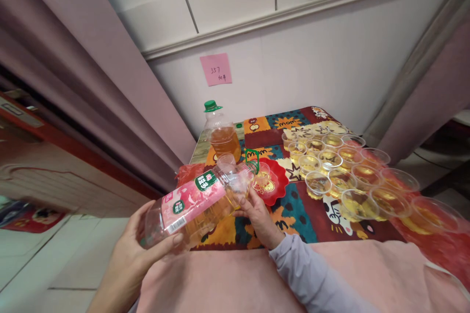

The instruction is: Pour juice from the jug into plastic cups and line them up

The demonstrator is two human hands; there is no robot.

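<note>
A large clear juice bottle [194, 200] with a pink label and yellow liquid is held tilted, its neck toward the right. My left hand [143, 242] is wrapped round the base. My right hand [259, 215] grips it underneath near the neck, which carries a green ring handle [252, 157]. The bottle's mouth is at a clear plastic cup [262, 176] on a red scalloped plate [281, 183]. Whether liquid is flowing cannot be made out.
Several clear cups of yellow liquid [341, 181] crowd the table's right side. Behind my bottle stands another bottle [225, 142], green-capped, with amber liquid. A small green cap [239, 126] lies at the back. A patterned cloth [293, 210] covers the table; a wall [279, 73] rises behind.
</note>
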